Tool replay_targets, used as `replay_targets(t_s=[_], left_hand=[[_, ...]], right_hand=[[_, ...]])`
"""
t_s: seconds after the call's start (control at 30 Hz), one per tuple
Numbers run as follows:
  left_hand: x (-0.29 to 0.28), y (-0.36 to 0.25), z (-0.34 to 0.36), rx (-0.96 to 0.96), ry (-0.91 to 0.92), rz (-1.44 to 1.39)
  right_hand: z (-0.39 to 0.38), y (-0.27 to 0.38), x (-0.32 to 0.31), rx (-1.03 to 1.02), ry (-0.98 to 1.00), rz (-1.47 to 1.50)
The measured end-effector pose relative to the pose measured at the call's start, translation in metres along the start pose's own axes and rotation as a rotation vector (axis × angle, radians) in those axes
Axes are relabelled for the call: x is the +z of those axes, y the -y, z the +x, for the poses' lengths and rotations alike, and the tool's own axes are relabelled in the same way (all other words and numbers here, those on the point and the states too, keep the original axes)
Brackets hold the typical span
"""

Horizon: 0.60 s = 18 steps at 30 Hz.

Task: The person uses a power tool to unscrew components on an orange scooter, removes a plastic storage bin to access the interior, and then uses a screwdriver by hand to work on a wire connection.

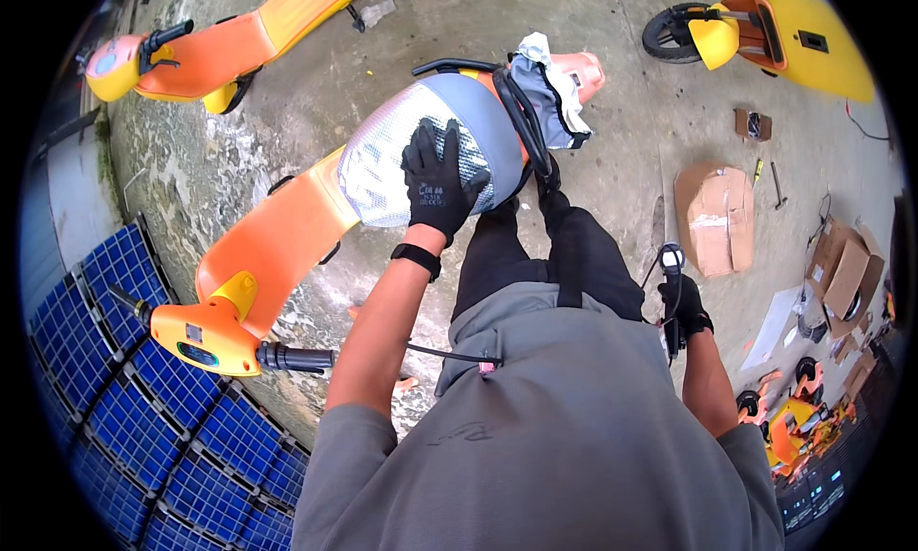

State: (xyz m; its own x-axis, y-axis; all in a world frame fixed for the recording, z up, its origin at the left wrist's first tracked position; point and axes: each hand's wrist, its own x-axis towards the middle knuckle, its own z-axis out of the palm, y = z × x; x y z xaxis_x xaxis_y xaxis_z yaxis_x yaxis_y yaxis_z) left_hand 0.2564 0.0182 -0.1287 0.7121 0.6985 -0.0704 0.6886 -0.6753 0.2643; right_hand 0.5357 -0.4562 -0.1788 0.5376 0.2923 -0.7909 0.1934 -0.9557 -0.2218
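Evidently, in the head view, attention centres on an orange scooter (273, 231) stretching from about 8 o'clock, at its handlebars, to 1 o'clock, at its tail. A silver foil cover (387, 144) with a grey section sits over its seat at 11 o'clock. The gloved left hand (440, 183) lies flat on the foil near 12 o'clock, fingers spread, gripping nothing. The gloved right hand (685, 307), well apart just past 3 o'clock, appears wrapped around a black handheld device (672, 257) with a round pale head.

As far as I can judge, the cover is largely seated, though its underside fastening cannot be checked; a grey-and-white cloth (555, 97) at 1 o'clock lies bunched against the tail, not spread out.

Pale printing marks the back of the left glove, and a dark scrawl crosses the grey shirt (583, 407) at 6 o'clock, too loose to decipher.
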Motion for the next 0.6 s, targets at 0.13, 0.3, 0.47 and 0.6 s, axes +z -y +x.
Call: replay_targets(t_s=[0.13,0.3,0.47,0.6], left_hand=[[0.004,-0.021,0.009,-0.086,0.085,0.052],[-0.014,-0.044,0.044,-0.219,0.352,0.074],[-0.005,-0.052,0.076,-0.217,0.403,0.264],[0.000,-0.056,0.089,-0.272,0.458,0.267]], right_hand=[[-0.008,-0.010,0.009,0.087,0.064,-0.036],[-0.007,-0.004,0.011,0.029,0.100,-0.017],[0.005,0.006,0.008,0.022,0.069,0.056],[0.017,0.027,-0.005,0.042,0.078,0.075]])
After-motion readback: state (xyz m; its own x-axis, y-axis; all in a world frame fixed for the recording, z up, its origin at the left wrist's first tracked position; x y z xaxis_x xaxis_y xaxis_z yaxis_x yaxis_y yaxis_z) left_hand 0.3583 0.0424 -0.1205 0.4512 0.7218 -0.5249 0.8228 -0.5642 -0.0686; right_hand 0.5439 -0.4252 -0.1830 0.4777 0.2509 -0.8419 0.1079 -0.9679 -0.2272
